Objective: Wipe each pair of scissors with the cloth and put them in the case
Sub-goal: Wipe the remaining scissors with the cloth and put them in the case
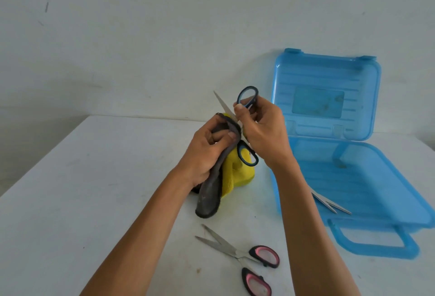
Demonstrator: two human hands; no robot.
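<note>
- Pink-handled scissors (pixel 244 260) lie nearest the camera, at the bottom centre of the frame, flat on the white table (pixel 82 189); their blades are spread apart and point toward the upper left, the handle rings toward the lower right.
- Two bare forearms rise from the bottom edge and meet in the middle of the frame.
- At centre, the left hand (pixel 207 152) is closed around a cloth (pixel 211 192), grey on one side and yellow on the other; its fingers pinch a fold of the cloth against one blade, and the rest of the cloth hangs down to the table.
- Just to its right, the right hand (pixel 263 128) grips the blue-handled scissors (pixel 247 104) by the handle, thumb and fingers closed on the upper ring.
- These scissors are open and held above the table: one bare blade points up and to the left, one ring sits above the right hand, and the other ring hangs below it, in front of the yellow cloth.
- On the right side of the frame stands an open blue see-through case (pixel 367 178), its lid upright near the wall and its carrying handle toward the camera.
- Inside the case, near its left wall, two metal blades (pixel 329 203) of another pair show beyond the right forearm; the handles are hidden by that arm.
</note>
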